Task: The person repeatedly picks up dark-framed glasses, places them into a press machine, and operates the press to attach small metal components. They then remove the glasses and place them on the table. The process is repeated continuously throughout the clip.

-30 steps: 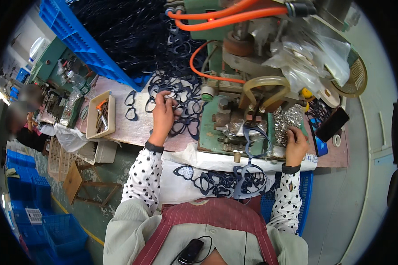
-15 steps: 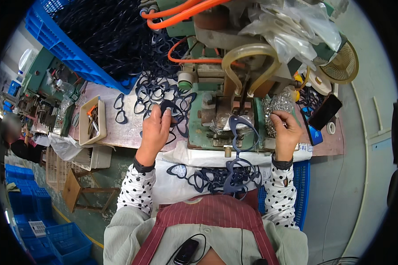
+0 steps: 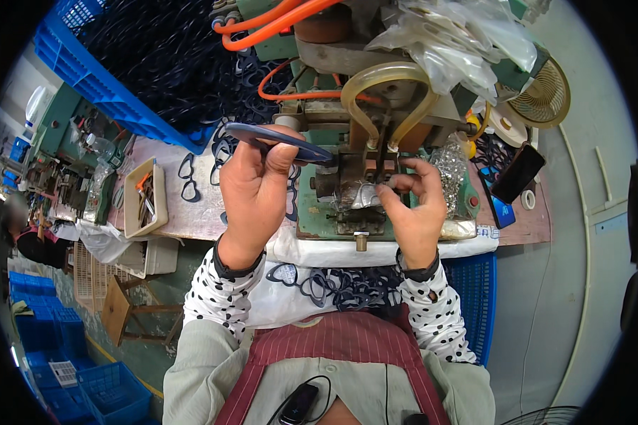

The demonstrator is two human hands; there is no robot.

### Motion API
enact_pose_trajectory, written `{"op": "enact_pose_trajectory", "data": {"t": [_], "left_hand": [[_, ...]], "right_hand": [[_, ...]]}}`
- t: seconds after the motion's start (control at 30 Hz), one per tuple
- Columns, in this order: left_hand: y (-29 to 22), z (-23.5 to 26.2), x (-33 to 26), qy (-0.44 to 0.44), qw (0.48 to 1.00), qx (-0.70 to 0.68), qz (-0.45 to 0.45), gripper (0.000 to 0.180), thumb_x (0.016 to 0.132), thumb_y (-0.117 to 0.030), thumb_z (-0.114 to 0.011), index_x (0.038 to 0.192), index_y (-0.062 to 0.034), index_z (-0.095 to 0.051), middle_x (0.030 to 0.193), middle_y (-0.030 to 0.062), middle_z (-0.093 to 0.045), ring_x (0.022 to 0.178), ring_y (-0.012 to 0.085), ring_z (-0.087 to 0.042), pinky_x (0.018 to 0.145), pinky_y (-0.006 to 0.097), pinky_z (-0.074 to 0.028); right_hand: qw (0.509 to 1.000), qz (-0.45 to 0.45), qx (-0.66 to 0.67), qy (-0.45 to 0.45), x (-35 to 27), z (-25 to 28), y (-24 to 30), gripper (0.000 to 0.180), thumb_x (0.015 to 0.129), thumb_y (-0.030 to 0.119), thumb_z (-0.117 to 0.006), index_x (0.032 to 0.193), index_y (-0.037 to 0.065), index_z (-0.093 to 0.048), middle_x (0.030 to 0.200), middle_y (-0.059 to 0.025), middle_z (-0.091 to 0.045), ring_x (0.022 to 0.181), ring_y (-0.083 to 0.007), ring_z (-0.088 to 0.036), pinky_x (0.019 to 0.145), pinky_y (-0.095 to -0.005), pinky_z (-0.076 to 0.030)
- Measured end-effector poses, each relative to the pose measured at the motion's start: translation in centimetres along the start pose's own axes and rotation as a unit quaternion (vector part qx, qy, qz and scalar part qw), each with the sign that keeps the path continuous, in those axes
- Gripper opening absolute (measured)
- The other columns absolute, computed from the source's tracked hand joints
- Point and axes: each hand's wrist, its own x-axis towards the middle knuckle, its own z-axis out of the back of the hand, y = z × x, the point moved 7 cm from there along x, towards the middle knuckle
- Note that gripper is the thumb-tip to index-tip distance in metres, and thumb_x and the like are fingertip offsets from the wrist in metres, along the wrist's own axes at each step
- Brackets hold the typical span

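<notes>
Dark blue plastic, an eyeglass front frame [image 3: 280, 144], is pinched in the left hand [image 3: 256, 193], thumb and fingers pressed together on its rim, one end reaching toward the green bench press [image 3: 347, 185] on the counter [image 3: 191, 212]. The right hand [image 3: 415, 212] sits just right of the machine's jaw block, its fingertips drawn together as if pinching a small metal part; whether anything lies between them is too small to tell.

To do this step well, I judge the frame's end should go squarely into the fixture, held level, with the right fingers kept clear of the moving block before anything is pressed. A tilted frame would likely seat the part crooked.

Containers: a blue crate [image 3: 113, 78] at upper left is heaped with dark frames. A shallow cream tray [image 3: 136, 202] on the counter's left end holds small hand tools, some orange-handled. A clear bag of small shiny metal parts [image 3: 452, 166] lies right of the machine. In the lap, a white cloth [image 3: 276, 304] catches a loose pile of frames [image 3: 340, 287]. More frames lie loose on the counter beside the tray.
</notes>
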Motion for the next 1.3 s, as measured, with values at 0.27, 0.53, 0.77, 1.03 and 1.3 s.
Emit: {"op": "enact_pose_trajectory", "data": {"t": [0.27, 0.53, 0.77, 1.03, 1.3], "left_hand": [[-0.1, -0.4, 0.0, 0.013, 0.999, -0.03, 0.016, 0.024, 0.101, -0.02, -0.052, 0.109, 0.0021, -0.056, 0.088, 0.0108, -0.066, 0.084, 0.0164, -0.064, 0.082, 0.028, -0.048], [0.1, -0.2, -0.2, -0.004, 1.0, -0.007, 0.02, 0.018, 0.099, -0.015, -0.055, 0.106, 0.0003, -0.06, 0.091, 0.0076, -0.067, 0.081, 0.0122, -0.061, 0.075, 0.024, -0.047], [-3.1, -4.0, -5.4, 0.081, 0.947, 0.044, -0.307, 0.024, 0.087, -0.012, -0.065, 0.108, 0.0008, -0.064, 0.1, 0.0123, -0.069, 0.092, 0.0279, -0.066, 0.081, 0.04, -0.053], [-1.9, -8.7, -9.4, 0.233, 0.899, 0.12, -0.349, 0.033, 0.083, -0.014, -0.069, 0.114, -0.0009, -0.065, 0.117, 0.0155, -0.065, 0.106, 0.0283, -0.064, 0.095, 0.044, -0.052], [-1.7, -8.6, -9.2, 0.225, 0.916, 0.071, -0.325, 0.03, 0.083, -0.013, -0.069, 0.111, -0.0008, -0.067, 0.117, 0.0148, -0.065, 0.102, 0.027, -0.066, 0.094, 0.044, -0.053]], "right_hand": [[0.998, -0.005, 0.066, 0.021, 0.5, -0.5, 0.0, 0.05, 0.071, -0.002, -0.071, 0.116, -0.003, -0.049, 0.081, -0.0076, -0.067, 0.075, -0.011, -0.058, 0.073, -0.026, -0.047], [0.998, 0.035, -0.044, 0.042, 0.8, -1.1, -0.1, 0.056, 0.07, -0.002, -0.072, 0.119, -0.005, -0.046, 0.084, -0.0082, -0.066, 0.078, -0.0118, -0.057, 0.074, -0.0263, -0.047], [0.993, -0.003, 0.099, 0.058, 0.3, -1.3, -0.4, 0.058, 0.076, -0.003, -0.071, 0.126, -0.005, -0.041, 0.09, -0.008, -0.064, 0.084, -0.013, -0.058, 0.076, -0.0253, -0.048], [0.972, 0.076, -0.198, -0.104, 4.4, 10.0, -5.9, 0.029, 0.083, 0.002, -0.066, 0.112, 0.002, -0.061, 0.095, -0.011, -0.069, 0.087, -0.0162, -0.066, 0.077, -0.0272, -0.051], [0.916, 0.013, -0.4, 0.014, 2.6, 13.5, -9.2, 0.028, 0.081, 0.013, -0.07, 0.105, 0.0, -0.064, 0.092, -0.0176, -0.067, 0.082, -0.0294, -0.066, 0.071, -0.0362, -0.052]]}}
